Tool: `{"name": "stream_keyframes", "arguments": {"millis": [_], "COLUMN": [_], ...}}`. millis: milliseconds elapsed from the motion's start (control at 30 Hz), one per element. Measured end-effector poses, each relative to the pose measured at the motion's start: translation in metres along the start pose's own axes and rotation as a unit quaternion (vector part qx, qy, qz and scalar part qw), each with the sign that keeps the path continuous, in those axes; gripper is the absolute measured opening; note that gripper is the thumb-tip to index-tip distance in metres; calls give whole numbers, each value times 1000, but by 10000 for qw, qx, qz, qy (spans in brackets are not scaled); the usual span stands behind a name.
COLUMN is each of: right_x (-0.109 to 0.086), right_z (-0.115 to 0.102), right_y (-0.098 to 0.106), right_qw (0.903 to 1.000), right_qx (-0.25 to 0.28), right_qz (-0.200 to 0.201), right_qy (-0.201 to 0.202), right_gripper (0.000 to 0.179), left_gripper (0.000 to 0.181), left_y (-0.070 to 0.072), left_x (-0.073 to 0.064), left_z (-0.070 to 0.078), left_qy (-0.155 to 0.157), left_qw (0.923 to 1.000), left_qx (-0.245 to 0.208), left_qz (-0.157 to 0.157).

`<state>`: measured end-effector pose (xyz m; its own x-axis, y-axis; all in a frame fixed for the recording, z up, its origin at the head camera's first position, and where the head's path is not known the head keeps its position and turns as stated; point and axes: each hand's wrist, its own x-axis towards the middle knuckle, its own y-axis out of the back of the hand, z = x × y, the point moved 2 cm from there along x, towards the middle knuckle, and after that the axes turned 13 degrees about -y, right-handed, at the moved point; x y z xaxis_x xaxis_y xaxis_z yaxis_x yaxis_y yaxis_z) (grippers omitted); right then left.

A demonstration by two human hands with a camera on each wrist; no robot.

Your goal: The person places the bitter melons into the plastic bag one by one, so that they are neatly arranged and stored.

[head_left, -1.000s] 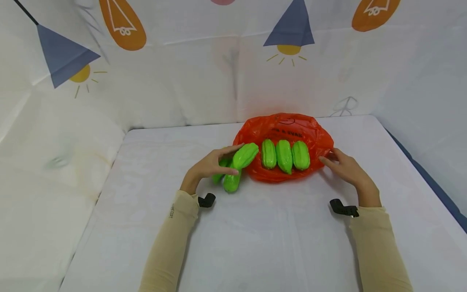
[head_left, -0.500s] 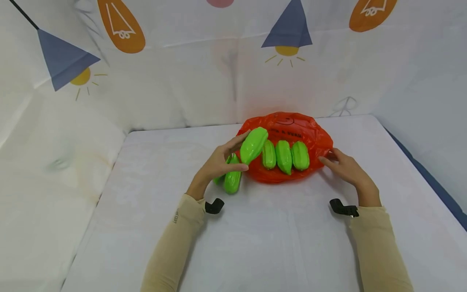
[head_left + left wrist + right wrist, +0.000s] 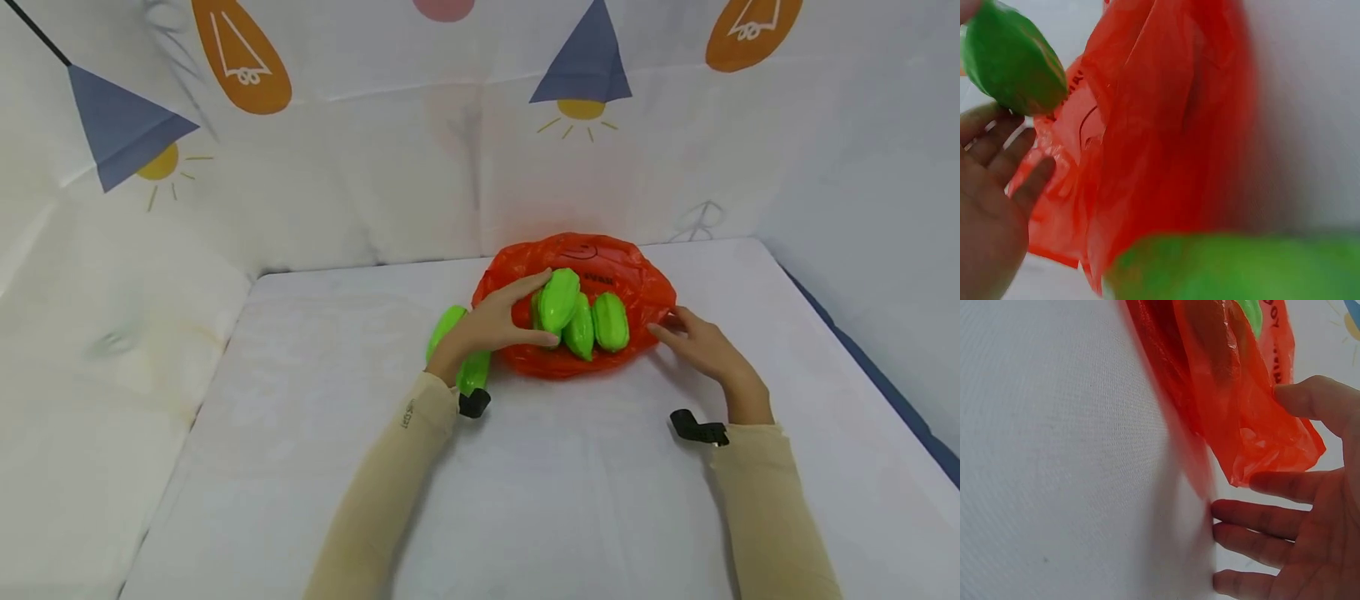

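A glossy green ridged star fruit [image 3: 561, 298] is pinched between the thumb and fingers of my left hand [image 3: 491, 325], over the red plastic bag [image 3: 645, 287]. In the left wrist view that star fruit [image 3: 1013, 59] shows beside the bag's mouth. Several more sit in the bag, among them a star fruit [image 3: 611, 322] on the right and a pointed one [image 3: 579, 329] in the middle. My right hand [image 3: 697, 346] holds the bag's right edge; in the right wrist view its thumb [image 3: 1319, 403] and index finger lie either side of the red film.
Two more star fruits lie on the white tabletop [image 3: 562, 500] left of the bag, one farther back [image 3: 447, 323] and one nearer [image 3: 474, 373], partly behind my left wrist. A white printed cloth [image 3: 375, 183] hangs behind the table.
My left hand has lifted the star fruit from the pile at the left and carried it rightward over the bag. The right hand stays at the bag's edge.
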<state>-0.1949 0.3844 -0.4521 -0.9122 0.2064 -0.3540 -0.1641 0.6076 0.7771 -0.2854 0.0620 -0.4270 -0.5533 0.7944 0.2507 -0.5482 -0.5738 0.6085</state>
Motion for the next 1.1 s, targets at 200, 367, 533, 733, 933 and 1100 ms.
{"name": "stream_keyframes", "arguments": {"millis": [200, 367, 533, 733, 933, 1100], "right_x": [0, 0, -1, -1, -1, -2], "right_z": [0, -4, -2, -1, -1, -1], "right_y": [-2, -1, 2, 1, 1, 2], "right_qw": [9999, 9999, 9999, 10000, 9999, 9999], "right_qx": [102, 80, 9, 25, 30, -10], "right_qz": [-37, 59, 111, 65, 72, 112], "right_qy": [-31, 77, 37, -47, -69, 3], "right_gripper": [83, 80, 79, 83, 84, 81], "left_gripper": [101, 101, 103, 102, 101, 107], "left_y": [-10, -20, -27, -33, -35, -32], "left_x": [13, 16, 27, 36, 39, 33], "left_z": [-7, -15, -9, 1, 3, 0], "left_qy": [167, 132, 51, 188, 153, 353], "left_qw": [9974, 9977, 9975, 9906, 9879, 9889], "left_qx": [607, 609, 666, 1273, 1462, 1369], "left_qz": [-343, -269, -232, -470, -491, -466]}}
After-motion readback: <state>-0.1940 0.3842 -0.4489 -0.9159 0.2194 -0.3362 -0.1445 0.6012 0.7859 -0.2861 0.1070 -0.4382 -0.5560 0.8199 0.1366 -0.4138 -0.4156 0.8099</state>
